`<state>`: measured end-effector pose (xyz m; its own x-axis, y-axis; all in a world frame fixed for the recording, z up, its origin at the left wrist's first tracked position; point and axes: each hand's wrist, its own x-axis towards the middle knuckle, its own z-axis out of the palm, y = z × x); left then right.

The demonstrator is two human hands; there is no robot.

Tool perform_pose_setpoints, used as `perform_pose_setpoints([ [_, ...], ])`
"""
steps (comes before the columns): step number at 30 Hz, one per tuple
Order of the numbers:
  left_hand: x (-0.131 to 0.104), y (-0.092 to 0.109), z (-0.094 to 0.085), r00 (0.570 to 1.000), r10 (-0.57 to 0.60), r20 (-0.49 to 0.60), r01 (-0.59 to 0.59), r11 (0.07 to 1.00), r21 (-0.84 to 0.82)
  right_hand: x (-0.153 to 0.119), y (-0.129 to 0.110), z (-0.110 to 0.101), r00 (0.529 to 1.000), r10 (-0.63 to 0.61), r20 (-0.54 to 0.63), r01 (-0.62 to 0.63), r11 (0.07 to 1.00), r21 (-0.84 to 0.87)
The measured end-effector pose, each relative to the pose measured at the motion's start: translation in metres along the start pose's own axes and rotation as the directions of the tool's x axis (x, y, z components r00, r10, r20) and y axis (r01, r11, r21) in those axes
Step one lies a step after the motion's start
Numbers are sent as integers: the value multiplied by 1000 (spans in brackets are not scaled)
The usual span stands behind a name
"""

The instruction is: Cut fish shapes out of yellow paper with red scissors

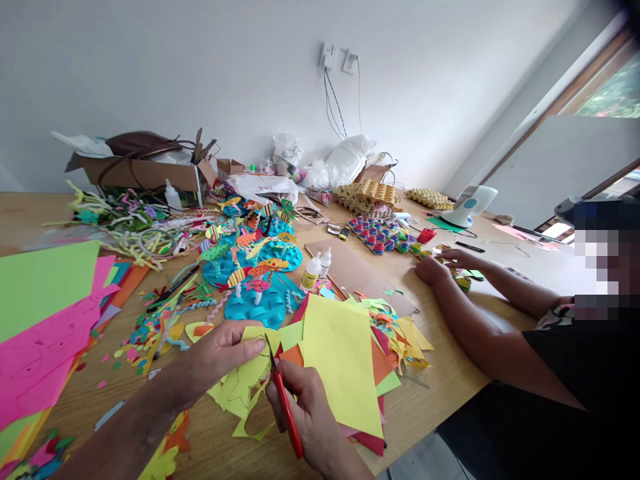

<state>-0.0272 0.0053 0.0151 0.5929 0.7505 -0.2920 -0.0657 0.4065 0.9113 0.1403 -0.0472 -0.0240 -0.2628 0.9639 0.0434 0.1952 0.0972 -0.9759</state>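
Note:
My left hand (233, 350) pinches a piece of yellow paper (240, 387) with pencilled outlines on it. Red-handled scissors (287, 413) are in my right hand (305, 407), their blades at the paper's upper right edge, close to my left fingertips. A cut strip of the yellow paper hangs below the blades. Just right of my hands, a large yellow sheet (343, 360) lies over red, orange and green sheets. Beyond the hands stand blue painted bases (257, 303) with small patterned paper fish on them.
Glue bottles (311, 272) stand behind the yellow sheet. Paper scraps (407, 337) lie to its right, coloured sheets (45, 333) at the left. Across the right side, another person's arms (465, 320) reach onto the table (440, 393). A cardboard box (145, 177) sits near the wall.

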Motion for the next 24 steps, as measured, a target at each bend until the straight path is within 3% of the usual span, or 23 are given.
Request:
perform_pose_setpoints([
  [15, 1, -2, -1, 999, -4, -43, 6, 999, 36, 0, 1, 0, 1000, 6, 7, -6, 999, 31],
  [24, 2, -8, -7, 999, -36, 28, 34, 997, 76, 0, -1, -17, 987, 20, 157, -12, 999, -48],
])
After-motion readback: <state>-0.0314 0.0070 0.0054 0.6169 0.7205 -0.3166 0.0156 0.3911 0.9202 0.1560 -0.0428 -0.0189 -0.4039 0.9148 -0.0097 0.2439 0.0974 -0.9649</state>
